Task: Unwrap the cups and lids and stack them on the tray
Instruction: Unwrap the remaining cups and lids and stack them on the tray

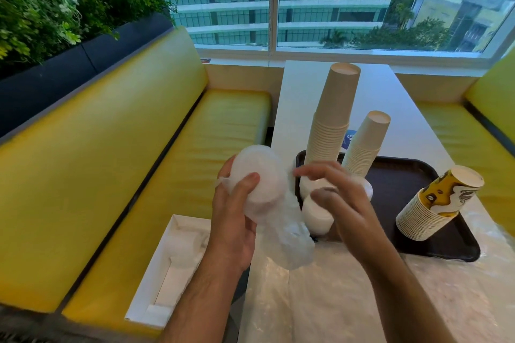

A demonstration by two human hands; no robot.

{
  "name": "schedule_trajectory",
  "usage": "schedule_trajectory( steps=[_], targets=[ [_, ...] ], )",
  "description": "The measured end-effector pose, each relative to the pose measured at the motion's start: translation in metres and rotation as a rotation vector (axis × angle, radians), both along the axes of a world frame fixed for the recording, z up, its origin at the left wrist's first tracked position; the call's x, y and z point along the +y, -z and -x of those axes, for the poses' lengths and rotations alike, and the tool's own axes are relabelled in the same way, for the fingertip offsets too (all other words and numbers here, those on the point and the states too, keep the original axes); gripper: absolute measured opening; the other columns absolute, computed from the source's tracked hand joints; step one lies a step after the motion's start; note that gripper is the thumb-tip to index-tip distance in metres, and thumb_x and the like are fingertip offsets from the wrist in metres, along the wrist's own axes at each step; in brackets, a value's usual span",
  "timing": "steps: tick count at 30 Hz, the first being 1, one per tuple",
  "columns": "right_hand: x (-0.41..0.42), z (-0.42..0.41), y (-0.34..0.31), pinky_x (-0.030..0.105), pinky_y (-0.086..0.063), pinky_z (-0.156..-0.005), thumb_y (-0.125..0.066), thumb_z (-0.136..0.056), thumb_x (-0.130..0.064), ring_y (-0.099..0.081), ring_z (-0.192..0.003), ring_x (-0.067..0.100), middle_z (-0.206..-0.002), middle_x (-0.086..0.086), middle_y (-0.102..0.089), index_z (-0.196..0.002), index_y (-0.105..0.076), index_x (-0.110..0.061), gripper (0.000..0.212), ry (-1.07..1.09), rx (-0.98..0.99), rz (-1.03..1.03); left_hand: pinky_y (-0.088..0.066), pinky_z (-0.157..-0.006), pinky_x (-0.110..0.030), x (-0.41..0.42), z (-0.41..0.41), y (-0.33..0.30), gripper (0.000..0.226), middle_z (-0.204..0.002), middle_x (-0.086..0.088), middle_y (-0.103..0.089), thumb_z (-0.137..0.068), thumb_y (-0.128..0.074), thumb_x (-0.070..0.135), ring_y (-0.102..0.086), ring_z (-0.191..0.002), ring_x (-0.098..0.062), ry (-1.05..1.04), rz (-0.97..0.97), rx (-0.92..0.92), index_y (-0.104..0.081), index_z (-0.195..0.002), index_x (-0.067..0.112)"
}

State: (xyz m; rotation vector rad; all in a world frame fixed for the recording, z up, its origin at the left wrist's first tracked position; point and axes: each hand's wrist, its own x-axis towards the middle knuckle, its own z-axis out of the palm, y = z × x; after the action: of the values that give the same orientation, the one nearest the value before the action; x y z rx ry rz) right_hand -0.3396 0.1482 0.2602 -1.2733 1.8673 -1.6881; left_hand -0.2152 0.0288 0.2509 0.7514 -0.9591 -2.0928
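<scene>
Cups stand unwrapped on the dark plastic tray (443,242); my left hand (234,220) grips the still-wrapped white lid stack (262,184) beside it, my right hand (340,198) hovering loosely open.

A yellow padded bench (139,153) runs along the left of the white desk (390,97), with an open white cardboard box (167,267) lying on its seat. Green plants (55,3) fill a dark planter (83,64) behind it. A window (334,0) faces neighbouring buildings.

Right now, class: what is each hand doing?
Left hand: grips the plastic-wrapped stack of white lids.
Right hand: fingers loosely curled near the wrap, holding nothing visible.
</scene>
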Motion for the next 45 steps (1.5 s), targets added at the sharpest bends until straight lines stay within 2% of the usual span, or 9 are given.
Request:
schedule_trajectory(
  steps=[5, 9, 14, 19, 30, 34, 38, 42, 45],
  targets=[
    [-0.009, 0.002, -0.009, 0.018, -0.055, -0.08, -0.074, -0.092, -0.023, -0.062, -0.102, 0.009, -0.119, -0.012, -0.06, -0.131, -0.062, -0.032, 0.042, 0.069, 0.187, -0.07, -0.06, -0.089, -0.055, 0.007, 0.0, 0.009, 0.066, -0.126, 0.001, -0.065, -0.06, -0.084, 0.04, -0.067, -0.115, -0.028, 0.022, 0.256, -0.117, -0.063, -0.122, 0.049],
    [-0.009, -0.001, -0.006, 0.023, -0.06, -0.085, -0.077, -0.086, -0.024, -0.066, -0.102, 0.004, -0.123, -0.01, -0.064, -0.128, -0.067, -0.028, 0.043, 0.113, 0.232, -0.056, -0.059, -0.089, -0.056, 0.008, 0.0, 0.012, 0.066, -0.134, -0.004, -0.059, -0.06, -0.085, 0.044, -0.064, -0.119, -0.032, 0.042, 0.3, -0.108, -0.062, -0.121, 0.053],
    [-0.008, -0.005, -0.01, 0.017, -0.057, -0.085, -0.075, -0.081, -0.03, -0.069, -0.1, 0.002, -0.118, -0.012, -0.069, -0.118, -0.067, -0.034, 0.039, 0.177, 0.211, 0.003, -0.06, -0.074, -0.037, 0.009, 0.002, 0.007, 0.05, -0.126, -0.006, -0.068, -0.076, -0.07, 0.049, -0.066, -0.116, -0.033, 0.052, 0.139, -0.031, -0.063, -0.125, 0.037],
    [-0.008, -0.008, -0.01, 0.015, -0.056, -0.086, -0.079, -0.082, -0.023, -0.071, -0.1, 0.003, -0.116, -0.015, -0.068, -0.113, -0.068, -0.032, 0.035, 0.203, 0.203, 0.047, -0.059, -0.07, -0.035, 0.009, 0.004, 0.002, 0.041, -0.128, -0.009, -0.067, -0.083, -0.073, 0.045, -0.068, -0.112, -0.028, 0.042, 0.093, -0.035, -0.064, -0.122, 0.036],
    [0.001, 0.01, -0.016, 0.031, -0.061, -0.088, -0.079, -0.079, -0.028, -0.07, -0.105, 0.012, -0.113, -0.004, -0.069, -0.115, -0.07, -0.029, 0.038, 0.045, -0.098, -0.094, -0.061, -0.076, -0.041, 0.007, 0.002, 0.007, 0.085, -0.128, -0.01, -0.068, -0.059, -0.082, 0.05, -0.069, -0.112, -0.03, 0.132, 0.038, 0.032, -0.056, -0.136, 0.028],
    [0.006, 0.014, -0.021, 0.034, -0.062, -0.081, -0.073, -0.079, -0.022, -0.074, -0.097, 0.025, -0.107, 0.008, -0.075, -0.118, -0.062, -0.013, 0.041, -0.026, -0.368, -0.018, -0.061, -0.073, -0.041, 0.009, 0.003, 0.006, 0.052, -0.127, -0.015, -0.068, -0.079, -0.07, 0.044, -0.069, -0.106, -0.029, 0.145, -0.045, 0.058, -0.065, -0.127, 0.024],
    [0.009, 0.016, -0.023, 0.031, -0.062, -0.076, -0.074, -0.076, -0.019, -0.075, -0.093, 0.032, -0.096, 0.026, -0.072, -0.117, -0.063, -0.008, 0.044, 0.007, -0.48, -0.011, -0.06, -0.074, -0.038, 0.017, 0.008, 0.006, 0.06, -0.128, -0.017, -0.068, -0.089, -0.06, 0.057, -0.069, -0.11, -0.03, 0.18, 0.016, -0.033, -0.061, -0.136, 0.02],
    [0.015, 0.02, -0.024, 0.032, -0.062, -0.075, -0.076, -0.074, -0.016, -0.073, -0.096, 0.038, -0.099, 0.039, -0.064, -0.114, -0.066, -0.008, 0.043, 0.032, -0.564, 0.023, -0.06, -0.087, -0.045, 0.021, 0.011, 0.007, 0.108, -0.13, -0.016, -0.067, -0.056, -0.081, 0.078, -0.066, -0.119, -0.033, 0.204, 0.071, -0.068, -0.054, -0.143, 0.02],
    [0.018, 0.022, -0.024, 0.033, -0.062, -0.076, -0.077, -0.072, -0.014, -0.071, -0.1, 0.041, -0.105, 0.042, -0.062, -0.112, -0.069, -0.006, 0.041, 0.034, -0.614, 0.044, -0.06, -0.088, -0.051, 0.022, 0.012, 0.007, 0.101, -0.126, -0.013, -0.069, -0.053, -0.09, 0.062, -0.068, -0.115, -0.033, 0.241, 0.092, -0.033, -0.053, -0.14, 0.027]
  ],
)
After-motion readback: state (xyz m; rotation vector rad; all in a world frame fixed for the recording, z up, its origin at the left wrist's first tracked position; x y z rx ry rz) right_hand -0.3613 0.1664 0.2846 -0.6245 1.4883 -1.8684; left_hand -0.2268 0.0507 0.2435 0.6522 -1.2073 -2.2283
